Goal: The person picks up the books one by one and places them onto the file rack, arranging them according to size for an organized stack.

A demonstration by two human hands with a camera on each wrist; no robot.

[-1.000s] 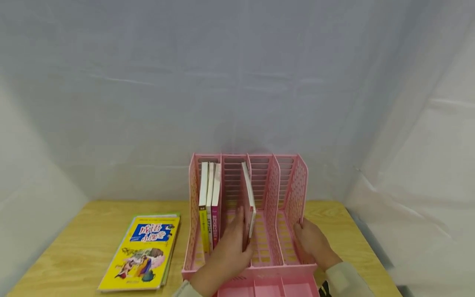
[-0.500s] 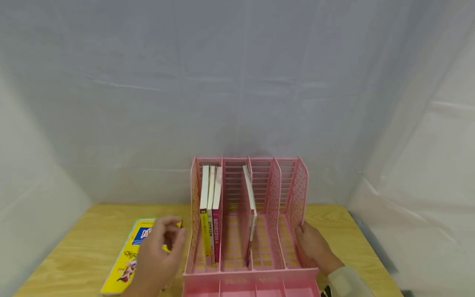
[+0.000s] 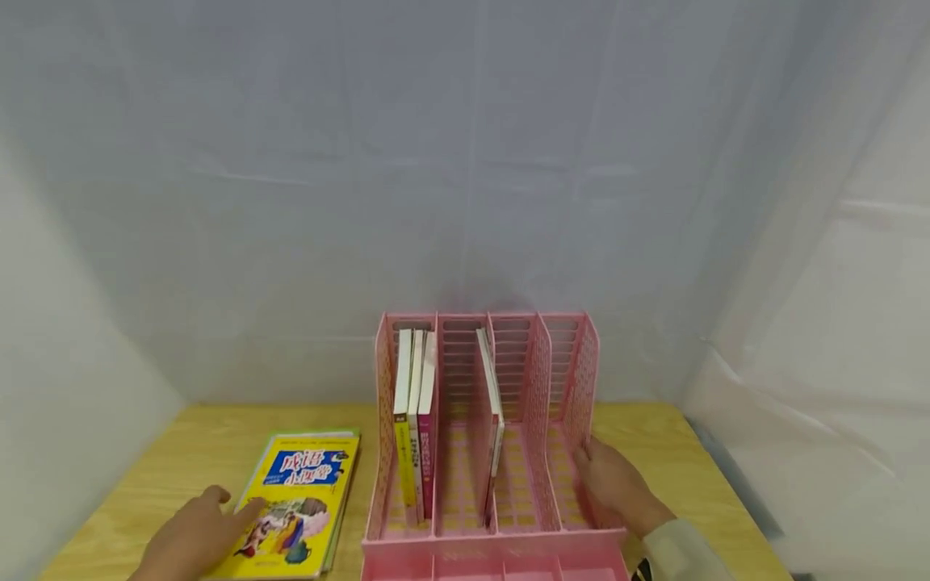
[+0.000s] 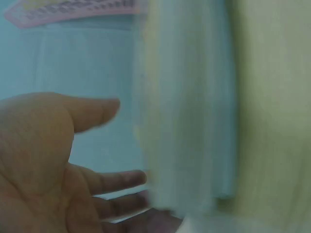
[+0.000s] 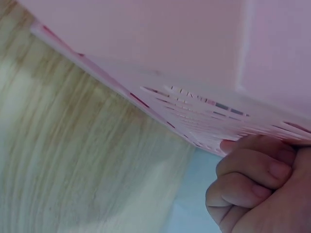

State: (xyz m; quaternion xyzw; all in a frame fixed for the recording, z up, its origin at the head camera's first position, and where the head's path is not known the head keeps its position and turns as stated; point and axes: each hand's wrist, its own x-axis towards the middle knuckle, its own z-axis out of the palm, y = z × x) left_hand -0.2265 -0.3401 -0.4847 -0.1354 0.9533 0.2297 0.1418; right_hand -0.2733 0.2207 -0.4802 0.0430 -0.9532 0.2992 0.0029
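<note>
On the left of the table lies a small stack of books, a yellow picture-covered book [image 3: 320, 484] on top. My left hand [image 3: 194, 534], fingers extended, is at the stack's left side and overlaps the cover in the head view. The left wrist view shows its thumb and fingers spread beside the blurred edges of the stack [image 4: 189, 107]. My right hand [image 3: 617, 488] grips the right side panel of a pink desktop book rack [image 3: 465, 547]; the right wrist view shows its curled fingers [image 5: 243, 187] at the slotted panel.
Several upright books [image 3: 416, 452] fill the rack's leftmost slot. Thin books [image 3: 491, 428] lean around the second divider. Small open trays [image 3: 534, 567] line the rack's front. A wooden table [image 3: 654, 428] carries everything, with a pale sheet wall [image 3: 465, 177] behind.
My left hand let go of a thin book in the rack and moved left across to the outer side of the book stack. The right hand has kept its grip on the rack.
</note>
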